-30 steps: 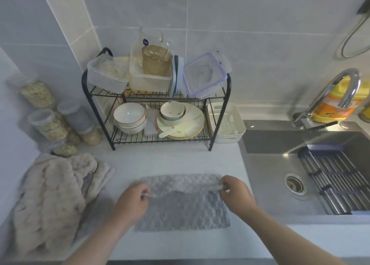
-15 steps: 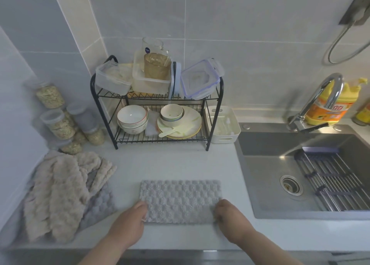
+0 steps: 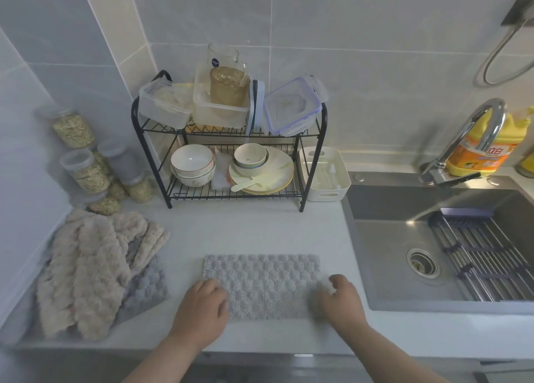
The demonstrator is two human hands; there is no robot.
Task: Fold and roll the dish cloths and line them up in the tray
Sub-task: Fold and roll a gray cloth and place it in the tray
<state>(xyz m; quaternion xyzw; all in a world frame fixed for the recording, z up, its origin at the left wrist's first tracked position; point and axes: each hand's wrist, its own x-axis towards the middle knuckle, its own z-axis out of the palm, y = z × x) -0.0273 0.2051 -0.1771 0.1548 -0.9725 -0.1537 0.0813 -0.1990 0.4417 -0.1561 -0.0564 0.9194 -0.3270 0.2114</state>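
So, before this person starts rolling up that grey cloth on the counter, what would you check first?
1. Grey cloth lies flat with even edges: ok.
2. Left hand on its near left corner: ok.
3. Right hand gripping the right edge: cannot tell, blurred.
4. Bare counter beyond the cloth for rolling: ok.
5. Room in the white tray: cannot tell, something pale lies inside.
6. Pile of cloths lies apart, to the left: ok.

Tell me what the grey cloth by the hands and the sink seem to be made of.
Grey cloth: likely microfibre or plush terry, matte; fluffy raised checks show. Sink: apparently brushed stainless steel; grey metal sheen with soft reflections.
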